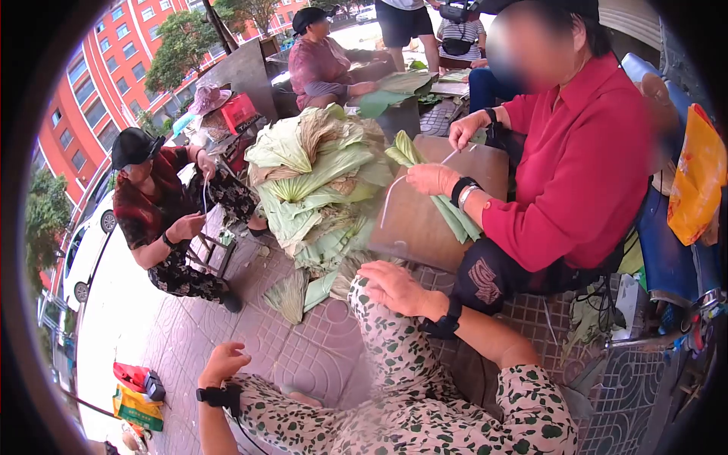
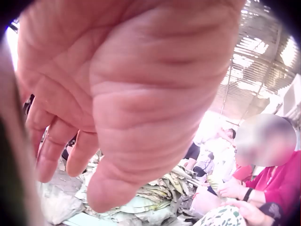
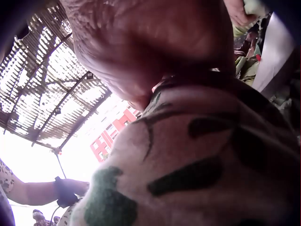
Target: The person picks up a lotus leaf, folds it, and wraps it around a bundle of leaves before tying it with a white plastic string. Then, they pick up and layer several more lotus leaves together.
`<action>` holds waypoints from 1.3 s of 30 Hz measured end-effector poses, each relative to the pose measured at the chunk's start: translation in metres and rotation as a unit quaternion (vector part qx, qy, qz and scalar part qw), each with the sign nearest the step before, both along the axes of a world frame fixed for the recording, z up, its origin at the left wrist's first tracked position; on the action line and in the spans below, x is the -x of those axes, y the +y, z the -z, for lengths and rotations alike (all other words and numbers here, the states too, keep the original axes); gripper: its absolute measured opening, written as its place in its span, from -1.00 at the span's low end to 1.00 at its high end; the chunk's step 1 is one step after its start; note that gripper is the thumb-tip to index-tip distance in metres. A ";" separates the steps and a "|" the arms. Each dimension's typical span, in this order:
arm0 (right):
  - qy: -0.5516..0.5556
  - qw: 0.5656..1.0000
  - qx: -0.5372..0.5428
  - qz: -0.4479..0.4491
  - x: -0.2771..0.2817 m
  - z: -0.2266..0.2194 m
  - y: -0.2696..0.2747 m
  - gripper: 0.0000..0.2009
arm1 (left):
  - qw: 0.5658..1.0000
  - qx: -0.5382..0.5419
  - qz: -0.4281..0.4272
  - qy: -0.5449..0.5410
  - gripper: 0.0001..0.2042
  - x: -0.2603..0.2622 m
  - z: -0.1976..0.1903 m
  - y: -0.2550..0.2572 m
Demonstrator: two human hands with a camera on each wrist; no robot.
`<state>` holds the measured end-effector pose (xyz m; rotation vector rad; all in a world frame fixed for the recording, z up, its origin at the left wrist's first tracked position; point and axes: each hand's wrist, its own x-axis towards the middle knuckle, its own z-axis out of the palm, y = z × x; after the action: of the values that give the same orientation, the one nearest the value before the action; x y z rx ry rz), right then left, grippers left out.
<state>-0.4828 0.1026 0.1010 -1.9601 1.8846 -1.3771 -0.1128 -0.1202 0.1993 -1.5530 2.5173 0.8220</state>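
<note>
My right hand (image 1: pixel 396 288) rests on my raised knee, over trousers (image 1: pixel 402 353) printed with dark green leaves. In the right wrist view its palm side lies against that cloth (image 3: pixel 188 155), and the fingers are hidden. Held up beside my other leg, my left hand (image 1: pixel 224 362) has nothing in it; the left wrist view shows its palm (image 2: pixel 146 94) with the fingers loosely bent. Beyond my knee stands a tall heap of large pale green leaves (image 1: pixel 318 189). Some folded, dried leaves (image 1: pixel 288 298) lie on the paving at its foot.
Close on the right, a person in a red shirt (image 1: pixel 584 167) holds a white strip (image 1: pixel 390 199) and folded leaves over a brown board (image 1: pixel 425 220). Another seated person (image 1: pixel 163 212) handles a strip at left. Bags (image 1: pixel 139 394) sit on the paving (image 1: pixel 205 334).
</note>
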 end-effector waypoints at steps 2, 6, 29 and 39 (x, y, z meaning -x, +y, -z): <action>-0.030 0.999 0.031 -0.026 0.008 0.009 0.002 -0.54 | 1.000 0.007 -0.006 -0.016 -0.54 -0.022 0.009 -0.001; -0.202 0.978 0.026 -0.051 0.015 0.030 0.013 -0.57 | 0.979 0.180 0.042 -0.089 -0.56 -0.026 0.023 0.032; -0.217 0.895 -0.329 0.211 -0.011 0.291 -0.061 -0.39 | 0.925 0.364 0.077 0.073 -0.75 0.014 0.077 0.067; -0.079 0.847 -0.475 0.226 -0.013 0.272 -0.098 -0.27 | 0.934 0.338 0.072 0.095 -0.76 0.029 0.077 0.062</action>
<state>-0.4695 0.0051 -0.1706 -0.9237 2.3425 -0.3994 -0.1421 -0.0580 0.1223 -1.4420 3.2272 0.0652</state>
